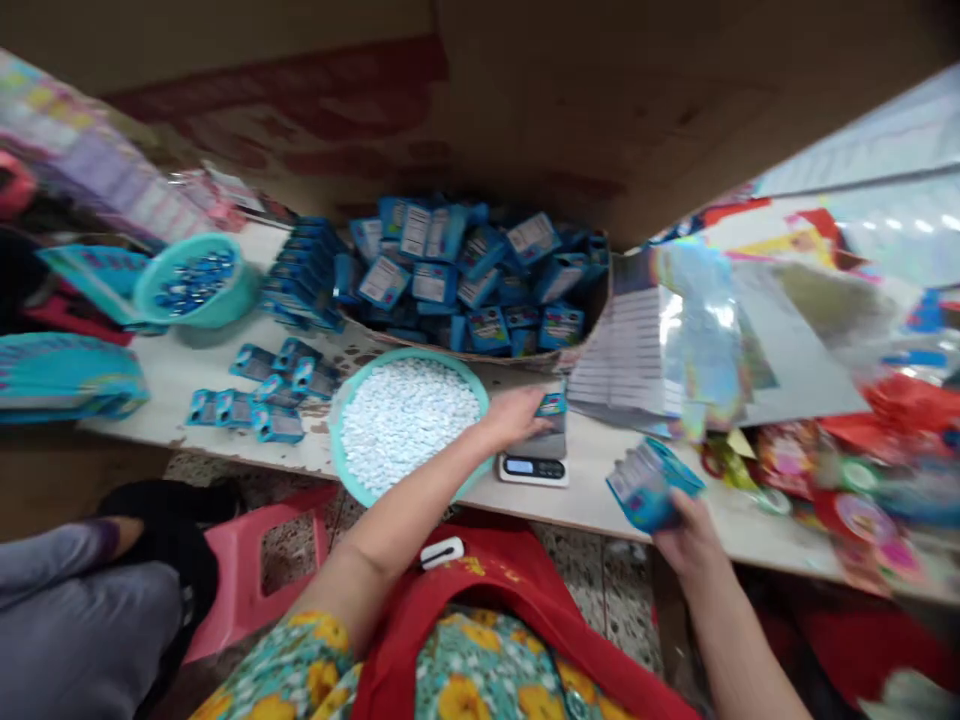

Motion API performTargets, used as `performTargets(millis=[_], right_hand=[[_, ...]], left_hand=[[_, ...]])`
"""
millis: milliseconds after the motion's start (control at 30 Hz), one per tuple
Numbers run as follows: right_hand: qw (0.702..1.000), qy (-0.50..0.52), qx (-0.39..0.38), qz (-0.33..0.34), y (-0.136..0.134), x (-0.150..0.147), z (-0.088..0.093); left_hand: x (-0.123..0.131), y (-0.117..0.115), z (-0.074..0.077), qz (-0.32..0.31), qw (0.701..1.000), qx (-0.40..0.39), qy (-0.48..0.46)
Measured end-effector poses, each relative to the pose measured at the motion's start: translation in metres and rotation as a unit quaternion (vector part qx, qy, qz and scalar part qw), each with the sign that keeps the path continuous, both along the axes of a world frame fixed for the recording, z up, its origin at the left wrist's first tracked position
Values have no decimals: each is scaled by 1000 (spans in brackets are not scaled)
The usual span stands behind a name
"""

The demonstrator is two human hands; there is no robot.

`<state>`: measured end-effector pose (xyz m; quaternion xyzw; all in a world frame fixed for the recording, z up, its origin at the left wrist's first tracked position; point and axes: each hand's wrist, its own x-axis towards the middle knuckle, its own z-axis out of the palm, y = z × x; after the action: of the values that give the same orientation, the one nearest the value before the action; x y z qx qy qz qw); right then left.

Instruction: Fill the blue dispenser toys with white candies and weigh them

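Observation:
My left hand reaches over the small digital scale, its fingers closed around a small blue box above the scale's grey pan. Off to the right, my right hand grips a blue printed packet, blurred by motion, over the table's front edge. Beneath my left forearm stands a teal basin full of small white pieces, probably tablets or candies. Several small blue and grey boxes lie left of it. Behind the basin, a cardboard carton holds many blue packets.
A teal bowl of blue wrapped pieces stands at the left, beside a row of blue packets. Printed sheets and colourful wrappers cover the right side. A pink stool and a person's leg are at lower left.

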<state>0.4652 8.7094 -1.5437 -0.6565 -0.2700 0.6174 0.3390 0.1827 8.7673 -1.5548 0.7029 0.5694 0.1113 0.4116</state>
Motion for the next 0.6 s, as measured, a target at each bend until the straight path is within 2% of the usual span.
performTargets(millis=[33, 100, 167, 233, 300, 367, 433, 467, 533, 600], right_hand=[[998, 45, -11, -36, -6, -9, 10], [995, 52, -29, -86, -17, -26, 25], [994, 41, -41, -95, -23, -45, 34], [994, 66, -47, -67, -26, -67, 39], [992, 110, -52, -17, -26, -94, 43], [986, 150, -57, 48, -22, -125, 47], [972, 187, -59, 126, -16, -158, 52], [962, 206, -63, 166, -12, -174, 54], [953, 222, -46, 201, -7, -203, 56], [949, 227, -29, 217, -4, -224, 56]], left_hand=[[-18, -5, 10, 50, 998, -1, -29], [-68, -22, 36, 163, 984, 12, -70], [-129, -50, 64, 274, 959, 45, -50], [-192, -84, 81, 359, 930, 66, 47], [-249, -117, 80, 415, 889, 10, 192], [-294, -144, 57, 421, 850, -73, 307], [-322, -163, 17, 417, 826, -138, 354], [-330, -169, -5, 418, 821, -152, 358], [-336, -178, -47, 432, 818, -145, 350], [-336, -183, -76, 454, 817, -115, 337]])
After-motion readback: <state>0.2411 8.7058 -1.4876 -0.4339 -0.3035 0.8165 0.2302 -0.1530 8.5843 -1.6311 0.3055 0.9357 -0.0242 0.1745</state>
